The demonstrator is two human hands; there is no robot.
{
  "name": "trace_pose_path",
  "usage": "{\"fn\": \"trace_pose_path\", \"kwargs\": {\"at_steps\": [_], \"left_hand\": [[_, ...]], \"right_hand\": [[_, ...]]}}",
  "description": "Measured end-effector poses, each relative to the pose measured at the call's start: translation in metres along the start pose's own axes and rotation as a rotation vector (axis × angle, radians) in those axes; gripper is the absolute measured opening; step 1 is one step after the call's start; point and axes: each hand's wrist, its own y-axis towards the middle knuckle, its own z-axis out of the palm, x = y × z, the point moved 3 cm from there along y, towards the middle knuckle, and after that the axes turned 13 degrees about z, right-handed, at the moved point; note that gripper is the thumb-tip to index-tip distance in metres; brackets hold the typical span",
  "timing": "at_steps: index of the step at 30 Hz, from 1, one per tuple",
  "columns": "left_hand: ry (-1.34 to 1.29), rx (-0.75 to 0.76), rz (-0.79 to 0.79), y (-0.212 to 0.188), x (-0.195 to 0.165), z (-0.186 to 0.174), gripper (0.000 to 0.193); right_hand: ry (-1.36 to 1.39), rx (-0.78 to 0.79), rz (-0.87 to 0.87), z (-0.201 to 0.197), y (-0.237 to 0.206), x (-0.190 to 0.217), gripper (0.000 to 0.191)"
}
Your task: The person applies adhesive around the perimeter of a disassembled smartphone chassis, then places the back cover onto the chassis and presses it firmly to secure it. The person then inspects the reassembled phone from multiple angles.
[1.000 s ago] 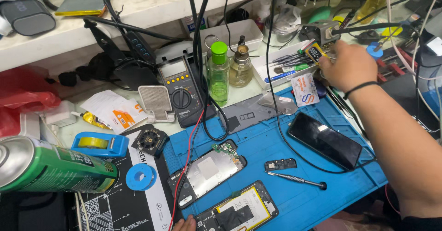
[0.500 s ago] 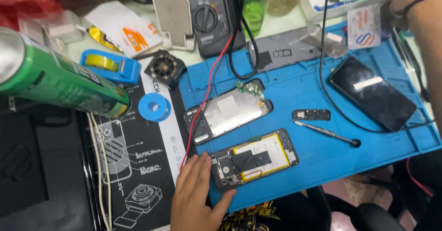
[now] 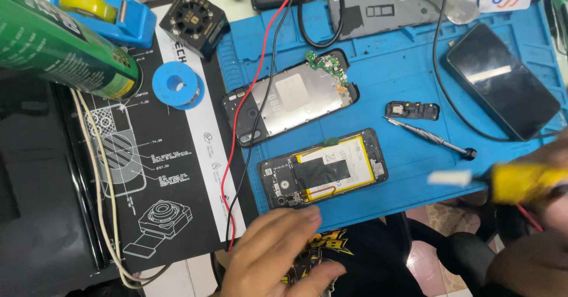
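My left hand (image 3: 278,252) rests flat at the near edge of the blue work mat (image 3: 408,78), fingers apart, holding nothing, just below an opened phone body (image 3: 322,176) with a yellow-edged battery showing. My right hand (image 3: 547,208) comes in blurred from the right, gripping a yellow tool with a white tip (image 3: 503,181) that points left toward that phone. A second phone frame with a silver plate and green board (image 3: 290,102) lies above it. A small black part (image 3: 412,110) and a thin screwdriver (image 3: 429,136) lie to the right.
A black phone (image 3: 503,78) lies screen-up at the mat's right. A grey back cover (image 3: 384,7) lies at the top. On the black printed mat (image 3: 148,173) lie a blue solder spool (image 3: 176,85), a small fan (image 3: 194,19), a tape dispenser (image 3: 100,10) and a green can (image 3: 59,45). Red and black leads (image 3: 248,125) cross the mat.
The view has dropped lower and closer to the mat. My right hand has come down from the far shelf with the yellow tool. My left hand has moved right, under the opened phone.
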Motion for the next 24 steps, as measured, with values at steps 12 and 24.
{"fn": "trace_pose_path", "kwargs": {"at_steps": [12, 24], "left_hand": [[-0.172, 0.084, 0.028, -0.005, 0.004, 0.036, 0.027], [-0.584, 0.253, -0.161, -0.041, 0.023, 0.071, 0.032]], "right_hand": [[0.473, 0.349, 0.523, 0.045, -0.038, -0.072, 0.030], [0.261, 0.604, 0.313, 0.055, -0.020, -0.029, 0.017]]}}
